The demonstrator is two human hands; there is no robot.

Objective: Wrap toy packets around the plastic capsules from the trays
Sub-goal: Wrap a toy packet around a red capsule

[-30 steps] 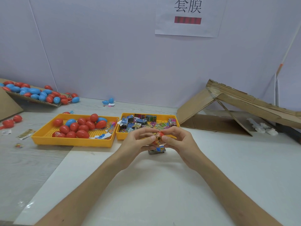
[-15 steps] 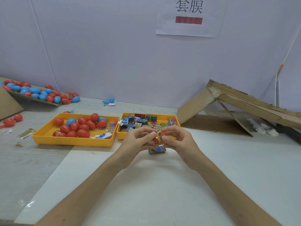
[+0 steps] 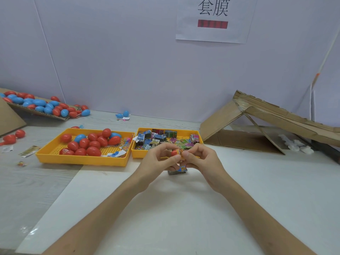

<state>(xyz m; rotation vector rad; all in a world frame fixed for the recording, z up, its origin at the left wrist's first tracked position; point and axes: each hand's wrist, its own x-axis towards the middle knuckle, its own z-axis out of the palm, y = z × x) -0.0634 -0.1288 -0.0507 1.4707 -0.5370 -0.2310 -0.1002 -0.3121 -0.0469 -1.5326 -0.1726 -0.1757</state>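
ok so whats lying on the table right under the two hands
A small blue and dark toy packet lies on the white surface. Only its near part shows; the left hand and right hand, holding a red capsule, cover the rest.

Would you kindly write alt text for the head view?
The left hand and right hand hold a red capsule with a printed packet around it, over a white table. Behind stand a yellow capsule tray and a packet tray.
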